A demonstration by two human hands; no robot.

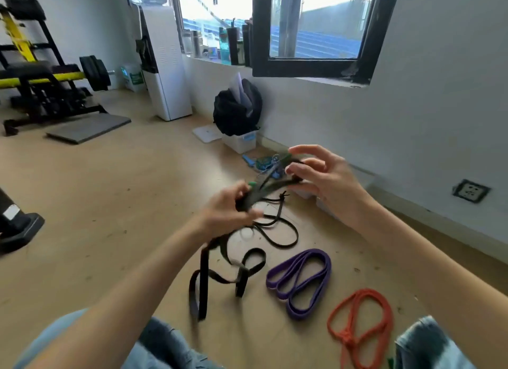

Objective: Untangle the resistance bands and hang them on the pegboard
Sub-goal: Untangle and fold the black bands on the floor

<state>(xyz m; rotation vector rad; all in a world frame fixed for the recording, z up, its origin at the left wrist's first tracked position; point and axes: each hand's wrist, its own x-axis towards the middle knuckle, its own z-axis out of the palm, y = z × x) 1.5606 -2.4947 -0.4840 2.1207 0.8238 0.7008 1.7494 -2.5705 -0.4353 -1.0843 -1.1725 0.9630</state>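
Observation:
A tangle of black bands point(220, 275) hangs from my hands down to the wooden floor, blurred by motion. My left hand point(231, 209) grips a bunch of the black straps above the floor. To its upper right, my right hand point(319, 173) pinches the far end of the same tangle, where a green strip shows between the fingers. A purple band point(302, 283) lies looped on the floor to the right. An orange rope-like band point(360, 324) lies knotted at the lower right. No pegboard is in view.
A black backpack point(237, 107) sits in a white bin by the wall under the window. Blue items point(264, 162) lie on the floor behind my hands. A weight bench with a barbell point(49, 77) stands at the far left, a white appliance point(165, 61) beside it.

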